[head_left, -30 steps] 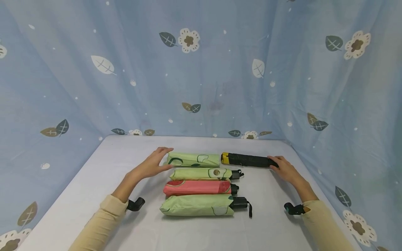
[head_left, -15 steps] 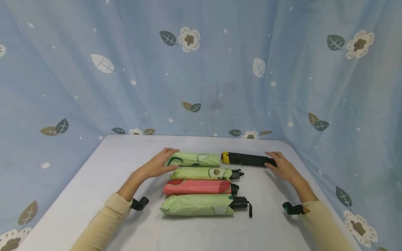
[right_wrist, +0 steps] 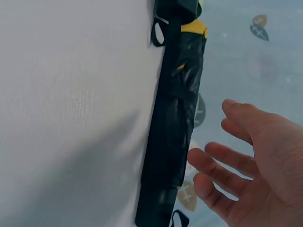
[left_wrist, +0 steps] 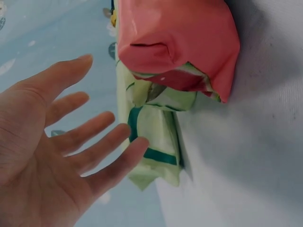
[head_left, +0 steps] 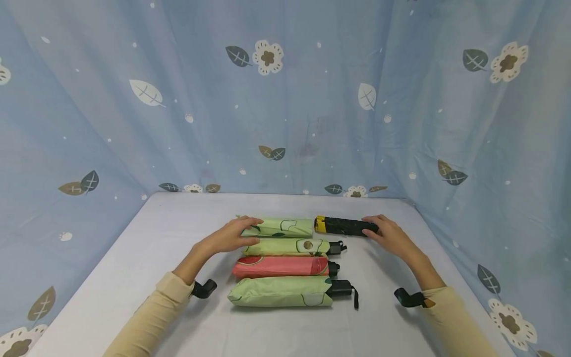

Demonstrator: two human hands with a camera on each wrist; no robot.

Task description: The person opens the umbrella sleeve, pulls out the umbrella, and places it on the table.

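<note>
My left hand [head_left: 227,236] hovers at the left end of the rearmost folded green umbrella [head_left: 285,227], fingers spread and pointing right. In the left wrist view its fingers [left_wrist: 97,131] grip nothing and overlap the umbrella's end in the picture; contact cannot be told. On the other side, my right hand [head_left: 394,239] is over the right end of a folded black umbrella [head_left: 344,226] with a yellow band. The right wrist view has that hand apart from the black umbrella [right_wrist: 173,113], its fingers loosely bent. Both umbrellas lie end to end.
Nearer on the white table [head_left: 276,332] lie a slim green umbrella [head_left: 272,247], a red umbrella [head_left: 276,267] and a larger green umbrella [head_left: 285,292], stacked in rows with black handles to the right. A blue patterned curtain [head_left: 308,119] surrounds the table's back and sides.
My left hand has moved right, over the rear green umbrella's end. My right hand has moved left along the black umbrella. The umbrellas have stayed in place.
</note>
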